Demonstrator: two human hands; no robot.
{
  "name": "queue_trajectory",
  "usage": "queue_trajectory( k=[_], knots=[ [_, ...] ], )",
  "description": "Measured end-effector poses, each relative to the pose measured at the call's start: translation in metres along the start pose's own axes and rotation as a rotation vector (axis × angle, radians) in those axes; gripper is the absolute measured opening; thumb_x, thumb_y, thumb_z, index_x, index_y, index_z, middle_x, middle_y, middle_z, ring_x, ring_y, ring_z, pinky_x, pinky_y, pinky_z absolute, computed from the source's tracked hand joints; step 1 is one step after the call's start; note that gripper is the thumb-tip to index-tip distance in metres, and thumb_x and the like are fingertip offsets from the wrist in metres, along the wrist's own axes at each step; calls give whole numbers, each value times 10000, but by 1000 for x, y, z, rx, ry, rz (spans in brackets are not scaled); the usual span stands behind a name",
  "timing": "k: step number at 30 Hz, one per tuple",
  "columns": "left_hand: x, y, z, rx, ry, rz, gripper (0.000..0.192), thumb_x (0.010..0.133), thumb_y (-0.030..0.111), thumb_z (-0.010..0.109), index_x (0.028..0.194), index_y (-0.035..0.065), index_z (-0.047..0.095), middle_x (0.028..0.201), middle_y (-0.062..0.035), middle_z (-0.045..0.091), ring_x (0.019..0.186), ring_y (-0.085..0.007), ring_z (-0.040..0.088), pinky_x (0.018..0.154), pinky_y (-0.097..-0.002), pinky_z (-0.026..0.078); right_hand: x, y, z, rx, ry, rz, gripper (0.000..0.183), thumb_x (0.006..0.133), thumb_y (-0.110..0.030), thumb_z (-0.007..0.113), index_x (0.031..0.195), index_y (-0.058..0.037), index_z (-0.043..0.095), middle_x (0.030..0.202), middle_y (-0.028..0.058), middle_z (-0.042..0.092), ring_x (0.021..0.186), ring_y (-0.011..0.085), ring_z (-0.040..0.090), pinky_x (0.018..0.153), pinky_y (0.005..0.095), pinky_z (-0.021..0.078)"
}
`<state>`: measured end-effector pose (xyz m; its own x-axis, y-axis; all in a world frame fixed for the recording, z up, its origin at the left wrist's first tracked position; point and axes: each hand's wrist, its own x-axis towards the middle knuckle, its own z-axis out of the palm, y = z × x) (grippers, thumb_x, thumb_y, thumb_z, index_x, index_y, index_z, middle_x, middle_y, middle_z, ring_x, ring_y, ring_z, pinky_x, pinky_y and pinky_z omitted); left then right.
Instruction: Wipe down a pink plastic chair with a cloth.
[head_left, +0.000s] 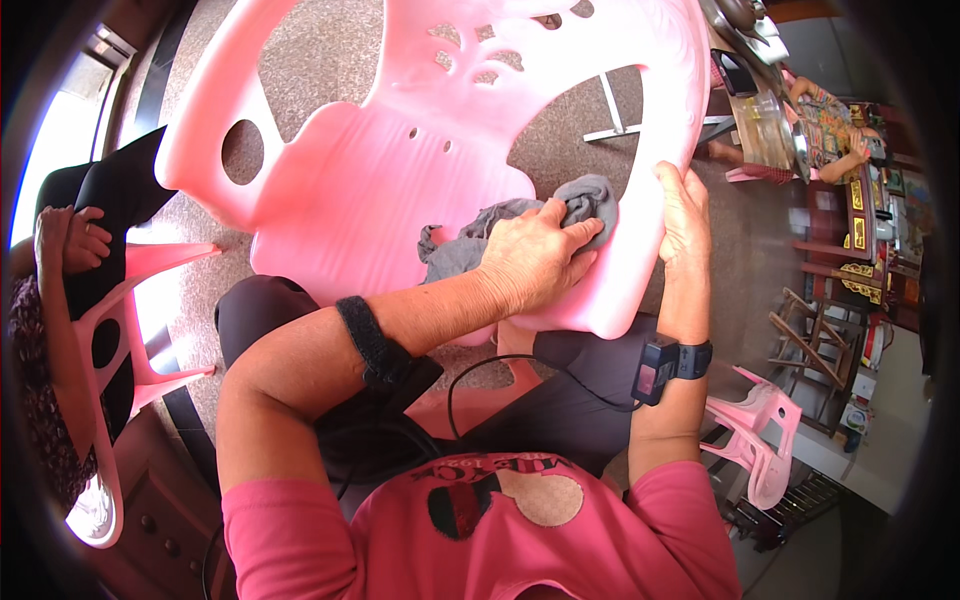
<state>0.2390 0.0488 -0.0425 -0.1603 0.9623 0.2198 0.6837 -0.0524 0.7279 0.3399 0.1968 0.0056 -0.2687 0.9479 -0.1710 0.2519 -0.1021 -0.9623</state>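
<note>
A pink plastic armchair stands before my knees, its seat towards me and its backrest with leaf-shaped cutouts farther off. My left hand lies over a crumpled grey cloth, fingers bent onto it, pressing it against the inner side of the right armrest. Part of the cloth trails onto the seat. With my right hand I grip the outer edge of that same armrest, thumb on top; the other fingers are mostly hidden behind it. A strap circles my left forearm, and a small device sits on my right wrist.
Someone with folded hands sits close on the left, on another pink chair. At right are a pink stool, a wooden folding chair, and a table bearing a phone. A person is beyond it. A cable crosses my lap.
</note>
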Motion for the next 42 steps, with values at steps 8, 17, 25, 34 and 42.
queue_trajectory(
  k=[8,17,25,34,42],
  knots=[
    [22,4,2,-161,51,-46,375,710,176,565,1082,143,539,863,-133,488,705,-320,552,622,-397,467,-2,-5,9,7,-51,-50,233,615,-43,533,825,55,517,737,77,549,618,138,533,563,260,442],
    [31,-9,2,-459,-134,-86,415,678,7,473,1088,47,523,876,-162,517,773,-276,571,691,-314,450,-2,1,13,-6,31,-68,193,593,-40,536,764,48,519,676,55,531,566,118,500,508,249,407],
    [32,-11,-7,-416,-260,-58,414,663,4,486,1069,60,547,881,-173,535,802,-294,566,723,-318,447,-5,-4,12,-48,-13,-69,131,591,-30,526,702,39,521,638,40,518,528,101,485,465,241,386],
    [31,-27,-30,-74,-490,-313,329,671,113,495,968,191,613,877,-135,597,830,-286,573,732,-352,449,-7,-1,11,-27,41,-62,227,614,-48,551,811,47,491,705,75,534,583,128,517,520,250,427],
    [26,-24,-12,-344,-107,-353,371,684,148,501,1045,170,582,876,-178,570,811,-301,571,718,-382,456,-5,1,10,-46,37,-10,196,655,-58,551,837,13,534,734,29,522,625,114,500,579,229,414]
  ],
)
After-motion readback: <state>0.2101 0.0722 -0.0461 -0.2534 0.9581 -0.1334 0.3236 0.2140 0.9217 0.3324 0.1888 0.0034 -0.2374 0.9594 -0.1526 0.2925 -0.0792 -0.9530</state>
